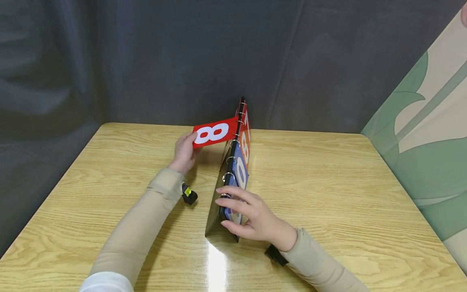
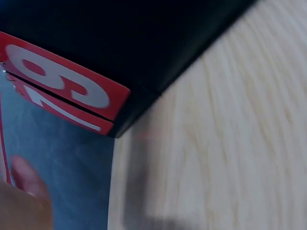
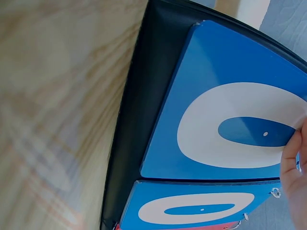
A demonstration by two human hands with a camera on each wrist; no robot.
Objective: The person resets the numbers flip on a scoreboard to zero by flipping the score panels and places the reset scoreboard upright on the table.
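Nearest to us, our right hand (image 1: 251, 217) wraps over the near end of the flip scoreboard (image 1: 233, 178), fingers spread across its top edge and thumb curled under the blue cards, and we judge that grip is there to keep the tent-shaped stand from sliding or tipping. The right wrist view shows why the hold sits where it does: the blue cards (image 3: 225, 124) with white zeros hang flat against the black backing, a fingertip just touching the edge of one.

The scoreboard stands upright near the middle of the wooden surface (image 1: 328, 182), its ring-bound spine running from near to far.

Further out, our left hand (image 1: 184, 152) pinches the outer edge of a red card (image 1: 213, 133) marked 8, lifted out level to the left of the rings, mid-flip as we read it. From the left wrist view, more red cards (image 2: 62, 91) lie stacked on the black panel.

No containers here; the rings alone hold the card stacks. Behind, a dark curtain (image 1: 182, 56).
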